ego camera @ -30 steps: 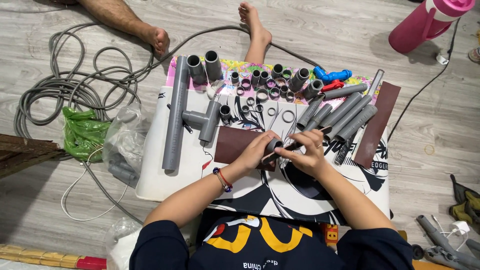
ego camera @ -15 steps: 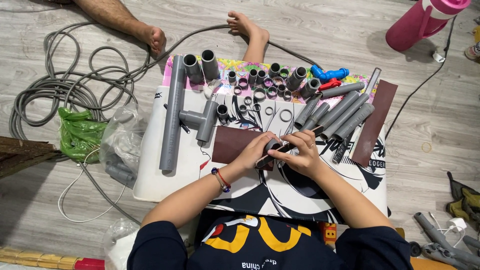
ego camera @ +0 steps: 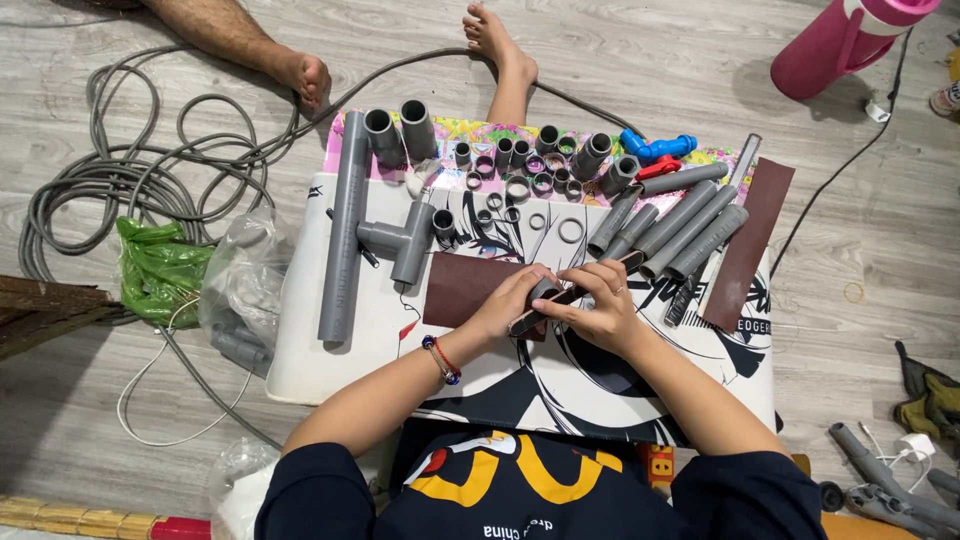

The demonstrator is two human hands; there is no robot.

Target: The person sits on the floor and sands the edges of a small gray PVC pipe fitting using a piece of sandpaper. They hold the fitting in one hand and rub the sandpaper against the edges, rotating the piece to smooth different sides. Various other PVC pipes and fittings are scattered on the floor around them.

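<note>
Both hands meet at the middle of a printed white board [ego camera: 330,350] lying on the wooden floor [ego camera: 700,60]. The left hand [ego camera: 510,300] is curled shut around one end of a small dark flat tool [ego camera: 560,297]; the right hand [ego camera: 600,305] pinches the same tool from above, fingers closed on it. What exactly sits under the fingers cannot be told.

The tool lies just over the right edge of a brown sandpaper sheet [ego camera: 465,285], touching or nearly so. A second brown sheet [ego camera: 750,240] lies near the board's right edge, well apart from the hands.

Beyond the hands: a grey tee fitting [ego camera: 400,240] and long grey pipe [ego camera: 345,230] to the left, a bundle of short grey pipes [ego camera: 680,225] to the right, small grey couplings [ego camera: 520,170] and a blue valve [ego camera: 655,148] along the far edge.

Open board surface remains only near the person. Off the board, a coiled grey hose [ego camera: 120,180] and green bag [ego camera: 160,270] crowd the left; another person's bare feet [ego camera: 310,75] border the far side.
</note>
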